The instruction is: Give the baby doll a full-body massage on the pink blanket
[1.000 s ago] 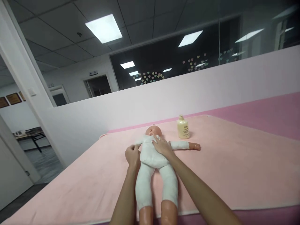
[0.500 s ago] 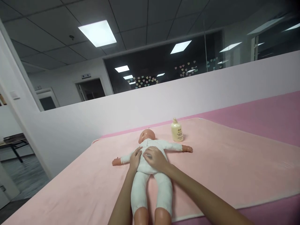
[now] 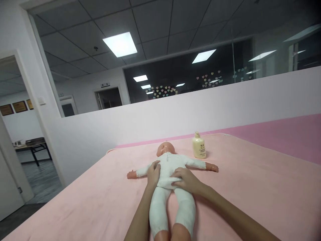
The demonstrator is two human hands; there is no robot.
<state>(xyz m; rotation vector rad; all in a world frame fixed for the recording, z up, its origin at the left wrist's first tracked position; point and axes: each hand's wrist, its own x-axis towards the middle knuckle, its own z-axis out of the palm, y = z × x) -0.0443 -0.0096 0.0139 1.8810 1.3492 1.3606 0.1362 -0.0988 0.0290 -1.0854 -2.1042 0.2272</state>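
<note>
A baby doll [image 3: 172, 162] in a white suit lies on its back, head away from me and both arms spread out. My left hand [image 3: 153, 172] rests along the left side of its torso, fingers stretched forward against the cloth. Across the lower belly lies my right hand [image 3: 187, 180], its thumb apart from the bent fingers and the white fabric creased beneath them. Both hands touch the doll and look open. A pale yellow pump bottle [image 3: 199, 147] stands upright beyond the doll's right-hand arm, apart from my hands.
The doll lies on a pink towel [image 3: 250, 187] over a padded surface, with a darker pink strip [image 3: 288, 135] at the back right. A low white wall [image 3: 160, 117] with glass above closes the far side. To the left are a doorway and a dark-legged table [image 3: 33, 147].
My right hand has slid from the middle of the doll's belly down to its lower belly, and its fingers have spread. My left hand stays at the doll's side. The view has shifted left.
</note>
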